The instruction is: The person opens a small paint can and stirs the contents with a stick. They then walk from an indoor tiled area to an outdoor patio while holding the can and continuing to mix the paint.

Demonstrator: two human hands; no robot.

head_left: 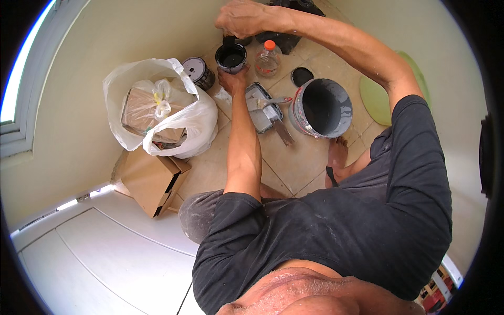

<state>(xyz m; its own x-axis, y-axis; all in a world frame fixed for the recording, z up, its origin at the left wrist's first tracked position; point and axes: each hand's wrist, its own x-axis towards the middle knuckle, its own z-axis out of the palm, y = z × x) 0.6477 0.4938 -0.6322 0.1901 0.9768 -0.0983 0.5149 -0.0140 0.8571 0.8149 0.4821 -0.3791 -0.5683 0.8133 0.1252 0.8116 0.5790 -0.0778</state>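
Note:
A small can of black paint [231, 63] stands upright at the far middle of the floor. My left hand [234, 79] is wrapped round its near side. Above the can, my right hand [240, 19] is closed, with a dark, flat piece [229, 41] reaching down from it to the can's mouth. The hand hides the upper part of that piece, so I cannot tell its kind. To the right of the can is a clear plastic bottle [268, 64] with an orange cap. A lidded paint can [198, 72] stands to its left.
A paint tray [258, 122] carries a paintbrush [272, 101]. Beside it stand a grey-smeared bucket [298, 113] and a round black lid [302, 76]. At left are a stuffed white plastic bag [201, 123] and a cardboard box [149, 178]. A green round object [370, 97] leans right.

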